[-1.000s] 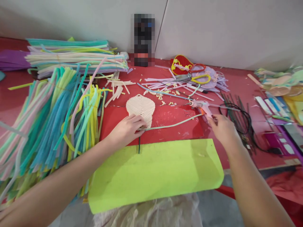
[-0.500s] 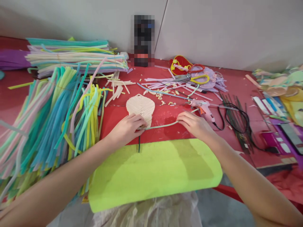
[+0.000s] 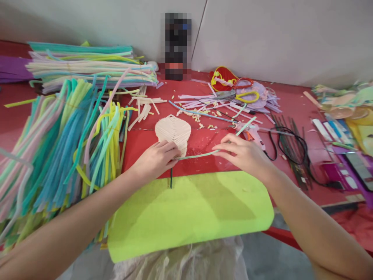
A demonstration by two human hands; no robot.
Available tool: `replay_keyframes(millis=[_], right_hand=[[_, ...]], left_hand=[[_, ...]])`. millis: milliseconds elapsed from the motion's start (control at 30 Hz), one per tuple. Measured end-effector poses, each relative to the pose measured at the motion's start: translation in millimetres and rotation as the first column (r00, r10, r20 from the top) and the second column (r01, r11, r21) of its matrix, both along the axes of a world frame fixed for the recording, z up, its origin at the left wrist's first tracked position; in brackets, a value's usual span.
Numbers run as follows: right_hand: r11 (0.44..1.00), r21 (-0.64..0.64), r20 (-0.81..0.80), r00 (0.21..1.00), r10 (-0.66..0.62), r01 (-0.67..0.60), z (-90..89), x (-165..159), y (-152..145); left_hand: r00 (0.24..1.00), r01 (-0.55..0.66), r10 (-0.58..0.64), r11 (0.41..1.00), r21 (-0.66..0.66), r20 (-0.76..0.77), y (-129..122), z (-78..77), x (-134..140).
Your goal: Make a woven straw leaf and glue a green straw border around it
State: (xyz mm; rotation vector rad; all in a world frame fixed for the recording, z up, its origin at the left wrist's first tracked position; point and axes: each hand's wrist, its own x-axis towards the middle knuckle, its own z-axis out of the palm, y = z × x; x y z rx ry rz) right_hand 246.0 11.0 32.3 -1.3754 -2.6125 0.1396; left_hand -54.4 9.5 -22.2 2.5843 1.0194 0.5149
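A red table runs back to a grey wall, with a cream leaf-shaped piece on it as the point of reference. To the left of the leaf-shaped piece, a large mass of fuzzy stems in blue, green, pink and yellow fans out, partly covered by the person's left forearm. Nearer the person than the leaf-shaped piece lies a bright yellow-green sheet. Beyond the leaf-shaped piece and to its left, a stack of pastel stems lies flat; straight beyond it stands a dark object, too pixelated to identify.

The left hand covers the lower left of the leaf-shaped piece, its fingers bent, pressed together and gripping the lower end. The right hand is to the right of the leaf-shaped piece, its fingers slightly fanned and pinching a pale green strip against the thumb. The strip runs from the left fingertips through the right hand, its free end slanting up close in front of a pink glue gun. That gun lies to the right of the leaf-shaped piece, partly hidden by strip and hand; a looped black cord lies farther right, across thin dark rods.

Beyond the leaf-shaped piece, to its right, are scissors and lilac strips. Cream offcuts lie just to its left; tiny yellowish scraps dot its right.
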Motion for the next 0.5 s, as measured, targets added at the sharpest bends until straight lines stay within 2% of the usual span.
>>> replay_keyframes(millis=[233, 500], right_hand=[[0.996, -0.094, -0.033, 0.999, -0.015, 0.012, -13.6, -4.3, 4.0], [0.99, -0.137, -0.149, 0.989, -0.012, -0.009, -20.3, -6.8, 2.7]], left_hand=[[0.99, 0.05, -0.032, 0.991, 0.127, -0.141, -5.6, 4.0, -0.2], [0.984, 0.037, -0.011, 0.989, 0.144, -0.18, -8.2, 8.3, 1.5]])
